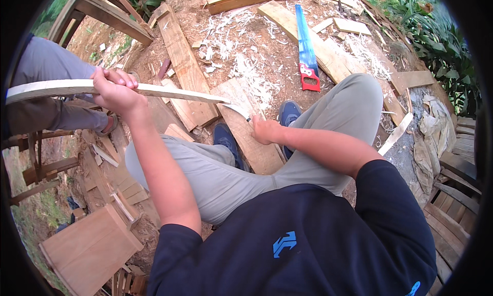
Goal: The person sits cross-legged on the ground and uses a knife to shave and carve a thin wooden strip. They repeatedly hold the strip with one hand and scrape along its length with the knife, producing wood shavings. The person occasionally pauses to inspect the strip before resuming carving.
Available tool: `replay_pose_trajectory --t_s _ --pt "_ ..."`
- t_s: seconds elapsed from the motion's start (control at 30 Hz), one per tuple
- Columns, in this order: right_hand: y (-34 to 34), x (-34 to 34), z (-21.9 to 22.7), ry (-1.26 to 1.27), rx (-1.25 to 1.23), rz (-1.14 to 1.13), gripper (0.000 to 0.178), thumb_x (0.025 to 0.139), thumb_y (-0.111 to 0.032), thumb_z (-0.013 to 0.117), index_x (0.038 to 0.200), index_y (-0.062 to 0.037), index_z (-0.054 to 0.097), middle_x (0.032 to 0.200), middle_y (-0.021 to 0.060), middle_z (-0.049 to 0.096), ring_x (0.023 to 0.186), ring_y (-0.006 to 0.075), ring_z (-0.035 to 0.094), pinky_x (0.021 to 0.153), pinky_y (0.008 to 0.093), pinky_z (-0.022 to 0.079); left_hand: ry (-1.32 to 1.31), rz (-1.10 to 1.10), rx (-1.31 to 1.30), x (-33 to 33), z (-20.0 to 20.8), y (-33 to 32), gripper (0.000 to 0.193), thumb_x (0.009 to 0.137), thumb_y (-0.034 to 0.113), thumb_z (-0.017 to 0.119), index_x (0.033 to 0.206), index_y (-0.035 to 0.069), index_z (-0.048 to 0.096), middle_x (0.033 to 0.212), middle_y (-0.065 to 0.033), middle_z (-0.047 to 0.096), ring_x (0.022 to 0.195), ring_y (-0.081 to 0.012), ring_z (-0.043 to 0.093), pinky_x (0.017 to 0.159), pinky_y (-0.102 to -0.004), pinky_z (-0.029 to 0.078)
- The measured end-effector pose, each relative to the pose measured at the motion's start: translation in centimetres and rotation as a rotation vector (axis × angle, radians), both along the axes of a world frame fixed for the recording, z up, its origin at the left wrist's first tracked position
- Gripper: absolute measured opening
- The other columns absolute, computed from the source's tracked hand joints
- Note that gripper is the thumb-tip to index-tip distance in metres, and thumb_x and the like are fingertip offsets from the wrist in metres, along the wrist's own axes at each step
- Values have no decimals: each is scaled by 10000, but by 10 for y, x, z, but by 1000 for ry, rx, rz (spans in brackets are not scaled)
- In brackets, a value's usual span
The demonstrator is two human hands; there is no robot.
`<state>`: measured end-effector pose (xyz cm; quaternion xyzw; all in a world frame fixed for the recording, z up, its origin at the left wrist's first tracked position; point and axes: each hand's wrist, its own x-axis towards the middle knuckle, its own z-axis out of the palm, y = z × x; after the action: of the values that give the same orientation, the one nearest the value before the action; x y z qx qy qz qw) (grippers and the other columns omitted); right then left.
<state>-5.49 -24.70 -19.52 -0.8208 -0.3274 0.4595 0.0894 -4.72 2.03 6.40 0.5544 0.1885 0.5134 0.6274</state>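
Note:
My left hand (117,90) is closed around a long, pale, slightly bent wooden strip (174,93), held out to the left with its narrow end pointing right. Between my feet, my right hand (266,130) grips a knife (238,110); its light curved blade reaches up and left to the strip's narrow end. Whether blade and strip touch I cannot tell. The knife's handle is mostly hidden in my fist. Below both lies a flat wooden board (257,151), between my blue shoes.
A handsaw (306,49) with blue blade and red handle leans on a thick plank (328,52). Wood shavings (251,75) cover the ground ahead. Another person's leg (56,65) stands close at left. A wooden box-like piece (90,250) sits lower left, a crumpled cloth (431,131) at right.

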Motion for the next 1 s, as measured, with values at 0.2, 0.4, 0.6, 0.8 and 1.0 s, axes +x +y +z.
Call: replay_pose_trajectory --t_s 0.2,0.4,0.6,0.8,1.0 --pt "20 31 37 -282 165 -204 758 836 -472 727 1357 -4 437 1225 237 591 1136 376 604 946 478 491 -113 25 -55 -12 2 14 230 969 242 489 787 122 414 515 19 329 383 -98 338 363 -271 295" --pt "29 74 49 -124 692 -235 503 850 -310 704 1222 -24 523 1083 223 657 1018 373 650 879 449 509 -117 26 -236 -11 4 3 243 966 270 501 786 132 414 539 19 326 415 -105 335 399 -285 301" --pt "22 69 35 -225 606 -350 314 869 -267 681 1067 -29 626 947 227 696 936 398 666 826 465 516 -87 41 -259 -7 0 0 234 972 257 507 792 136 420 552 19 340 426 -103 334 418 -286 312" --pt "20 80 18 -204 526 -279 313 878 -233 658 1098 -13 627 988 259 687 979 412 658 863 468 515 -47 -2 -181 2 -13 -10 271 989 275 493 777 127 413 546 17 337 426 -108 359 420 -295 333" --pt "18 70 2 -164 493 -267 319 882 -207 641 1125 -1 621 1016 262 685 995 410 658 881 473 520 -10 -38 -128 11 -16 -28 298 1007 232 462 743 121 379 527 8 311 400 -120 367 386 -296 366"
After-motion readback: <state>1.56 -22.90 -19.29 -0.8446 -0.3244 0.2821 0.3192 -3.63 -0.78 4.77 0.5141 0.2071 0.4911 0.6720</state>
